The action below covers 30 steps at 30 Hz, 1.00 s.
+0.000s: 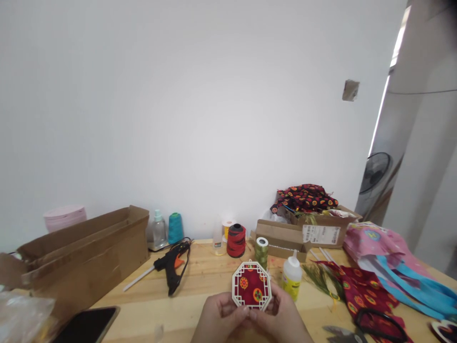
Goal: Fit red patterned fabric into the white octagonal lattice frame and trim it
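Both hands hold up an octagonal white lattice frame [251,285] with red patterned fabric inside it, above the wooden table [207,290]. My left hand [218,318] pinches its lower left edge. My right hand [282,317] grips its lower right edge. A white glue bottle [292,275] with a yellow label stands just right of the frame. A green thread spool [262,249] stands behind it.
A black hot glue gun [174,263] lies left of centre. A long cardboard box [82,255] sits at the left, a phone [87,325] near the front edge. Red patterned fabric [360,290], scissors [378,324] and pink-blue bags [400,267] lie at right. More spools [236,240] and a smaller box [303,228] stand at the back.
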Available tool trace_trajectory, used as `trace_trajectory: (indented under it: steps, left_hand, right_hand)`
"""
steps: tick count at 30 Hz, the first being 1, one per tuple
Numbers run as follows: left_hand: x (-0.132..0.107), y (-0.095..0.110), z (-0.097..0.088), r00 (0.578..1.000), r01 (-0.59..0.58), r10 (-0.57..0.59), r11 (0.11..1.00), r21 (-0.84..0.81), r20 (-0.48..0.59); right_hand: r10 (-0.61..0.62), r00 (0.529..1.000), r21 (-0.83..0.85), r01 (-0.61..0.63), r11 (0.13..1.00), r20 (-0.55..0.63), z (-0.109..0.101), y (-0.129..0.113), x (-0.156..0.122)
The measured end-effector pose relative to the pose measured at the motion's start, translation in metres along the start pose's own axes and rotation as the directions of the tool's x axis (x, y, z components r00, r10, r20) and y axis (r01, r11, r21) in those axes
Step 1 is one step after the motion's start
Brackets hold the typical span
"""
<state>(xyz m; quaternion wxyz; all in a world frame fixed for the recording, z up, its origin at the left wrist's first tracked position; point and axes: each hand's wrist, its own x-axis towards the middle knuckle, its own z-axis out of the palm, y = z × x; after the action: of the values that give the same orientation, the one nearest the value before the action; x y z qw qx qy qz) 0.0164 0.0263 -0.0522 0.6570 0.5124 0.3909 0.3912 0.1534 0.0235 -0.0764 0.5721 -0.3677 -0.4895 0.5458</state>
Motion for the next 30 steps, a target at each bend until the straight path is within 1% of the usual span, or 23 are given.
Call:
trace_trajectory:
  steps: [3, 7, 13, 16, 19, 21, 23, 25, 27, 30]
  left_hand:
    - [0.001, 0.0, -0.002, 1.0, 0.004, -0.004, 1.0, 0.007, -0.002]
    - [0.002, 0.005, -0.009, 0.998, -0.027, 0.029, 0.999, 0.023, -0.055]
    - [0.003, 0.004, -0.013, 0.994, -0.048, 0.043, 0.998, -0.041, -0.098]
    - [0.002, 0.003, -0.012, 0.995, -0.036, 0.035, 0.999, -0.016, -0.095]
    - [0.002, 0.004, -0.011, 0.995, -0.02, 0.02, 1.0, 0.01, -0.101]
    - [0.003, 0.003, -0.012, 0.996, -0.04, 0.038, 0.999, -0.021, -0.081]
    - [0.003, 0.002, -0.014, 0.997, -0.072, 0.069, 0.996, -0.06, -0.045]
    - [0.004, 0.001, -0.015, 0.994, -0.103, 0.101, 0.992, -0.077, -0.029]
    - [0.004, 0.0, -0.015, 0.991, -0.134, 0.131, 0.989, -0.07, -0.036]
    - [0.004, -0.001, -0.011, 0.985, -0.167, 0.163, 0.983, -0.082, -0.048]
  right_hand:
    - [-0.023, 1.0, 0.053, 0.024, 0.998, -0.01, 0.0, -0.002, -0.001]
    - [-0.02, 1.0, 0.108, 0.019, 0.994, 0.011, 0.003, -0.007, -0.005]
    - [-0.012, 0.993, 0.114, -0.001, 0.993, 0.115, 0.009, -0.008, -0.006]
    - [-0.014, 0.987, 0.098, -0.002, 0.995, 0.16, 0.007, -0.005, -0.006]
    - [-0.021, 0.992, 0.087, 0.009, 0.996, 0.127, 0.003, -0.002, -0.004]
    - [-0.028, 0.996, 0.078, 0.022, 0.997, 0.083, 0.002, 0.0, -0.003]
    - [-0.036, 0.997, 0.084, 0.03, 0.996, 0.072, 0.003, 0.0, -0.003]
    - [-0.046, 0.997, 0.103, 0.039, 0.994, 0.069, 0.005, -0.002, -0.004]
    - [-0.046, 0.996, 0.117, 0.038, 0.992, 0.072, 0.008, -0.006, -0.006]
    - [-0.059, 0.99, 0.13, 0.042, 0.991, 0.131, 0.011, -0.011, -0.008]
